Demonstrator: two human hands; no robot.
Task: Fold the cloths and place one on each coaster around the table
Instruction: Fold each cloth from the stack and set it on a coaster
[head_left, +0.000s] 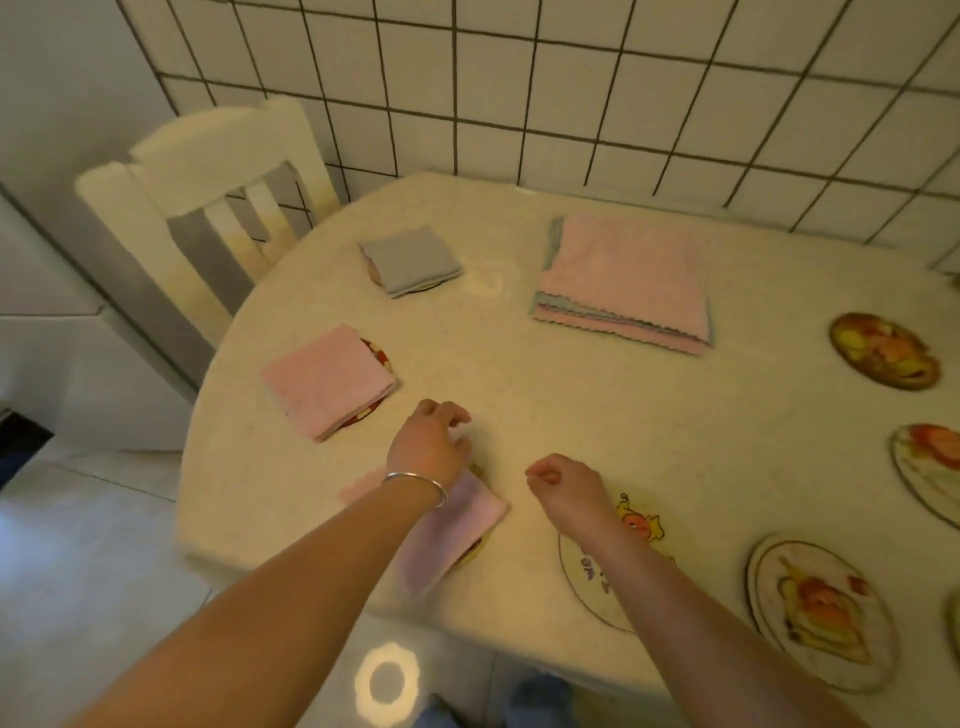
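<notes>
Both hands (431, 441) (563, 486) empty over table (571, 405); folded pink cloth (452, 530) beneath left wrist.

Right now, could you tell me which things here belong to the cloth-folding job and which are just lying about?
Job:
folded grey cloth
two folded pink cloths
unfolded stack
uncovered coasters
left hand
right hand

Lying about:
chair
bracelet
</notes>
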